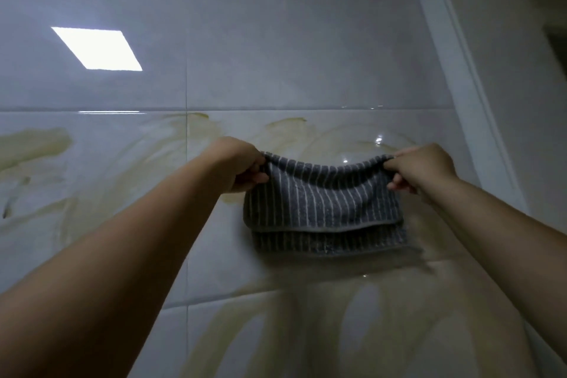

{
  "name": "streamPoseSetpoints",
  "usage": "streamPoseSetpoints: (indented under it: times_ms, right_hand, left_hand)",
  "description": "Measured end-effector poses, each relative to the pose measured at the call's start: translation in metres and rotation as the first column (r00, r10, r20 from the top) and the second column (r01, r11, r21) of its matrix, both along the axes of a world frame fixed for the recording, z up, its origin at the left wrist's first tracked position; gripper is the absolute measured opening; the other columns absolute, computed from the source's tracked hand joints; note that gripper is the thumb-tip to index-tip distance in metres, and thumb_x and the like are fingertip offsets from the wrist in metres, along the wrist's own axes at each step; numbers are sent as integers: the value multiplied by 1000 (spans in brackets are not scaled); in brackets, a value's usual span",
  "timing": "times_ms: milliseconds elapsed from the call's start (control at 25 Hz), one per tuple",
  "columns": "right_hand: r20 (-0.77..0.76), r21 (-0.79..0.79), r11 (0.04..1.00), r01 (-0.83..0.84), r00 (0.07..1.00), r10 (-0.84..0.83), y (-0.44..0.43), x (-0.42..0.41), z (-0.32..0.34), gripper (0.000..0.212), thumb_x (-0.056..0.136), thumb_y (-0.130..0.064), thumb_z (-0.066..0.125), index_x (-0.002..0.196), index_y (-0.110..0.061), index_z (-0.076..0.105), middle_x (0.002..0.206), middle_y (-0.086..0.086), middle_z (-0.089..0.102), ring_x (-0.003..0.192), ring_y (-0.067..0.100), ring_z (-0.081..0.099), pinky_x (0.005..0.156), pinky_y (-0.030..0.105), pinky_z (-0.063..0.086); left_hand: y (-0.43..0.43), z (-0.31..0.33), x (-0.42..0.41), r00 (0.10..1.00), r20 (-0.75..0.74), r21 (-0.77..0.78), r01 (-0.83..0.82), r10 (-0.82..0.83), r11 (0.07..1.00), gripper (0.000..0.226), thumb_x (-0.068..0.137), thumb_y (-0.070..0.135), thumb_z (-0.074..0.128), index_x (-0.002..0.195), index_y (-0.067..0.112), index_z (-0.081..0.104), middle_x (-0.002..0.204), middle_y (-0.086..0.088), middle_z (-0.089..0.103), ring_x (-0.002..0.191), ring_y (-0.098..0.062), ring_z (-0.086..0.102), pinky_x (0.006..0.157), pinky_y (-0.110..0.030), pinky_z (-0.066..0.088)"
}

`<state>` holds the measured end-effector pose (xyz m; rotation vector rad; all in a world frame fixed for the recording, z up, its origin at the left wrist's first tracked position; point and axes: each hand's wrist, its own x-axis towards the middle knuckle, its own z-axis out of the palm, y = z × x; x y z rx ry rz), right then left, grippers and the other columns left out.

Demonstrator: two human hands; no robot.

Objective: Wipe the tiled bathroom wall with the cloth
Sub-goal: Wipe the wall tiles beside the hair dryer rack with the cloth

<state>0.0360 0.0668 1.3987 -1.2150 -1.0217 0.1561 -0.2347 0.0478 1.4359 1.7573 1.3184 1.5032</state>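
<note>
A grey cloth [325,205] with thin white stripes hangs folded in front of the glossy tiled wall [276,40]. My left hand [242,163] pinches its upper left corner. My right hand [420,167] pinches the upper right corner. The cloth sags a little between the two hands, and its lower folded edge hangs free. Yellowish smears [33,144] streak the lower tiles around and below the cloth. I cannot tell whether the cloth touches the wall.
A white vertical corner trim [460,70] runs down the right side, with a darker wall [521,40] beyond it. A bright rectangular light reflection [98,49] shines on the upper left tile. Grout lines cross the wall.
</note>
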Motion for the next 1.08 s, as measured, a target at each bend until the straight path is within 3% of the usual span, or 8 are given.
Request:
streamPoseSetpoints:
  times_ms: [160, 320, 400, 520, 640, 760, 880, 1080]
  right_hand:
    - [-239, 125, 957, -263, 928, 286, 11, 0, 16, 15, 100, -12, 49, 115, -15, 46, 38, 4, 58, 32, 12, 58, 30, 16, 42]
    - [-245, 375, 908, -185, 925, 290, 44, -3, 17, 16, 97, -10, 49, 107, -19, 59, 63, 8, 67, 53, 22, 65, 57, 36, 57]
    - [-80, 426, 902, 76, 996, -47, 59, -11, 6, 22, 94, -13, 53, 112, -19, 62, 89, 1, 64, 78, 21, 59, 74, 33, 47]
    - [238, 706, 698, 119, 888, -393, 78, -18, -25, 38, 91, -17, 60, 128, -14, 51, 113, 10, 57, 98, 27, 52, 82, 38, 46]
    - [429, 759, 637, 134, 632, -645, 103, -20, -44, 34, 92, -25, 47, 122, -16, 59, 128, 20, 55, 122, 41, 46, 102, 56, 40]
    - [615, 628, 767, 134, 518, -594, 103, -18, -37, 56, 90, -30, 29, 145, -27, 42, 152, 16, 37, 143, 42, 24, 116, 58, 13]
    - [693, 523, 832, 185, 477, -541, 99, 0, -9, 68, 86, -43, 10, 153, -39, 10, 164, 5, 4, 150, 32, -5, 117, 51, -8]
    - [688, 406, 884, 232, 559, -463, 100, 20, 74, 58, 97, -45, 20, 151, -47, -2, 163, 1, -14, 148, 32, -17, 118, 55, -11]
  left_hand:
    - [6, 11, 14, 925, 296, -55, 267, -240, 962, 27, 105, 13, 41, 88, 1, 58, 55, -4, 67, 44, -7, 64, 39, -17, 48]
    - [32, 6, 48, 771, 552, 211, 238, -316, 948, 36, 108, 7, 20, 135, -3, 42, 129, -25, 60, 113, -32, 64, 86, -40, 57]
    - [50, -14, 62, 882, 434, 446, -37, -180, 894, 26, 105, 9, 35, 127, 12, 48, 119, -16, 67, 102, -24, 68, 93, -41, 53]
    - [72, -52, 71, 964, 19, 838, -160, 265, 521, 42, 97, 12, 55, 137, 21, 44, 111, 0, 63, 102, -14, 59, 87, -28, 50]
    - [104, -75, 73, 651, -202, 960, -15, 732, 278, 41, 98, 30, 45, 135, 14, 53, 138, -12, 55, 134, -33, 45, 100, -50, 49]
    - [105, -66, 74, 487, -333, 906, -72, 808, 417, 61, 95, 50, 22, 154, 34, 24, 163, -8, 20, 150, -34, 15, 111, -52, 34]
    - [107, -38, 85, 370, -373, 885, -134, 851, 446, 62, 90, 62, -1, 149, 50, -12, 163, 2, -19, 149, -26, -23, 118, -59, -4]
    - [106, 46, 116, 337, -395, 871, -160, 855, 465, 63, 93, 72, 6, 151, 51, -9, 164, 2, -18, 149, -27, -22, 114, -63, -12]
